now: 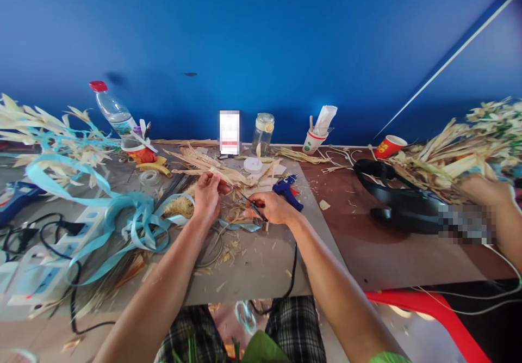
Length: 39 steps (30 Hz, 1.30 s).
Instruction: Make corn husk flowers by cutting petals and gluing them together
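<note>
My left hand [208, 195] is closed in a pinch on a thin strip of dried corn husk [223, 178], held just above the grey tabletop [261, 265]. My right hand [272, 208] is closed round a small pair of scissors [253, 206], whose blades point left toward the strip. Husk scraps [233, 246] lie scattered under both hands. A blue glue gun [287, 190] rests just behind my right hand.
Light blue ribbon [122, 216] loops at the left over a power strip [36, 273] and cables. At the back stand a plastic bottle [114, 111], a glass jar [262, 133] and paper cups [314, 140]. Another person's arm [499, 210] reaches in beside a husk pile [452, 159].
</note>
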{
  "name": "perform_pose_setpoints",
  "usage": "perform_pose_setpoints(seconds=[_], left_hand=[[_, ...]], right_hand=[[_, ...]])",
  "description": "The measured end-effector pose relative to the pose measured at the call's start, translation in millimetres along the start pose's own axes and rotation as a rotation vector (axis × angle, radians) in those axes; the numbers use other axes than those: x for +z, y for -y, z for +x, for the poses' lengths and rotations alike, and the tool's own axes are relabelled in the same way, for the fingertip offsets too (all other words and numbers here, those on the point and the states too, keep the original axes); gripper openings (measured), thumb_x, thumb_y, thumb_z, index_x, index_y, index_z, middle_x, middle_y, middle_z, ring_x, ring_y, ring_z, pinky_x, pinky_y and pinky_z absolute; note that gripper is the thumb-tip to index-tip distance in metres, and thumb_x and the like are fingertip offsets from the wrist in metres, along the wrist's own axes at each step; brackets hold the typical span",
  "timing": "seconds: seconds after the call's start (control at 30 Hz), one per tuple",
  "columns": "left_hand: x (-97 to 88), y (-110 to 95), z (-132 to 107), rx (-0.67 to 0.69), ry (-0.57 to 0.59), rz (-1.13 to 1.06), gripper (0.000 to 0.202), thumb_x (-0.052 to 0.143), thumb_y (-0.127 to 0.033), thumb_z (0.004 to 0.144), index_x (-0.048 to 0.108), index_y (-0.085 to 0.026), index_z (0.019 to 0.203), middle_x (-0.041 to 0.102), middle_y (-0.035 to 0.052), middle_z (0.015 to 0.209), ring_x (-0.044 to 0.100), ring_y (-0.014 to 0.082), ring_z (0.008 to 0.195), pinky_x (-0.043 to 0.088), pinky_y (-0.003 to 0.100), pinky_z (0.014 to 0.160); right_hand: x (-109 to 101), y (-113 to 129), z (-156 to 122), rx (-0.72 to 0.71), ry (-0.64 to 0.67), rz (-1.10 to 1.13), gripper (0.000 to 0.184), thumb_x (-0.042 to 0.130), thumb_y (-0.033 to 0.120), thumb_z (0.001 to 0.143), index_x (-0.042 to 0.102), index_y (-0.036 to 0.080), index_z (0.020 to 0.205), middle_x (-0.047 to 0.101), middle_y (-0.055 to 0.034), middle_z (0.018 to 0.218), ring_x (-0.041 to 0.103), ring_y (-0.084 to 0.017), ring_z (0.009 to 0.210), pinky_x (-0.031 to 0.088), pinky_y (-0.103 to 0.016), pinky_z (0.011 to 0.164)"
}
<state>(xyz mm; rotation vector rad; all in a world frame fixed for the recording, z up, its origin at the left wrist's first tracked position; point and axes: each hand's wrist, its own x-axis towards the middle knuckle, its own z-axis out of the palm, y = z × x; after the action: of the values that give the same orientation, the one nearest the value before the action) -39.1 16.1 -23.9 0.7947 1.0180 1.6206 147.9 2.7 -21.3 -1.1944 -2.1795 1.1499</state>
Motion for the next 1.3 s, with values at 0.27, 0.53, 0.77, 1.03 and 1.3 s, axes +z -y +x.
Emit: perform_pose_setpoints(seconds=[0.27, 0.53, 0.77, 1.03, 1.3], left_hand=[[1.8, -1, -2, -0.017, -0.006, -0.021, 0.032, 0.072, -0.037, 0.067, 0.045, -0.019, 0.069, 0.054, -0.0064, 0.054, 0.049, 0.0065, 0.042, 0.05, 0.025, 0.056], [2.8, -2, -2, -0.009, -0.005, -0.011, 0.029, 0.072, -0.035, 0.067, 0.048, -0.018, 0.065, 0.053, -0.006, 0.051, 0.043, 0.0056, 0.039, 0.047, 0.023, 0.051], [-0.8, -4, 3, -0.038, -0.003, 0.049, 0.025, 0.071, -0.03, 0.067, 0.049, -0.018, 0.061, 0.048, -0.0072, 0.049, 0.036, 0.0043, 0.036, 0.039, 0.021, 0.043], [-3.2, -5, 6, -0.046, -0.007, 0.114, 0.027, 0.071, -0.026, 0.065, 0.049, -0.017, 0.053, 0.045, -0.0064, 0.047, 0.035, 0.0039, 0.037, 0.032, 0.019, 0.04], [-5.4, -11, 8, -0.134, 0.017, 0.177, 0.026, 0.072, -0.024, 0.063, 0.052, -0.016, 0.05, 0.046, -0.0054, 0.045, 0.037, 0.0043, 0.036, 0.031, 0.019, 0.04]], right_hand=[[-1, 1, -1, -0.003, -0.003, 0.009, 0.038, 0.066, 0.05, 0.072, 0.067, 0.014, 0.083, 0.054, 0.0016, 0.061, 0.044, -0.01, 0.058, 0.029, -0.02, 0.052], [-1, -3, -1, 0.003, 0.023, 0.042, 0.035, 0.066, 0.049, 0.072, 0.066, 0.015, 0.081, 0.052, 0.0019, 0.058, 0.043, -0.01, 0.055, 0.028, -0.021, 0.051], [-5, 0, -3, 0.017, 0.065, 0.093, 0.037, 0.066, 0.051, 0.072, 0.064, 0.015, 0.075, 0.049, 0.003, 0.055, 0.041, -0.01, 0.054, 0.027, -0.02, 0.05], [-9, -1, -5, 0.048, 0.092, 0.114, 0.038, 0.068, 0.052, 0.069, 0.063, 0.015, 0.073, 0.051, 0.0021, 0.06, 0.042, -0.01, 0.057, 0.03, -0.02, 0.052], [-13, 1, -7, 0.028, 0.116, 0.088, 0.037, 0.068, 0.051, 0.069, 0.062, 0.014, 0.071, 0.045, 0.004, 0.058, 0.037, -0.008, 0.055, 0.028, -0.019, 0.052]])
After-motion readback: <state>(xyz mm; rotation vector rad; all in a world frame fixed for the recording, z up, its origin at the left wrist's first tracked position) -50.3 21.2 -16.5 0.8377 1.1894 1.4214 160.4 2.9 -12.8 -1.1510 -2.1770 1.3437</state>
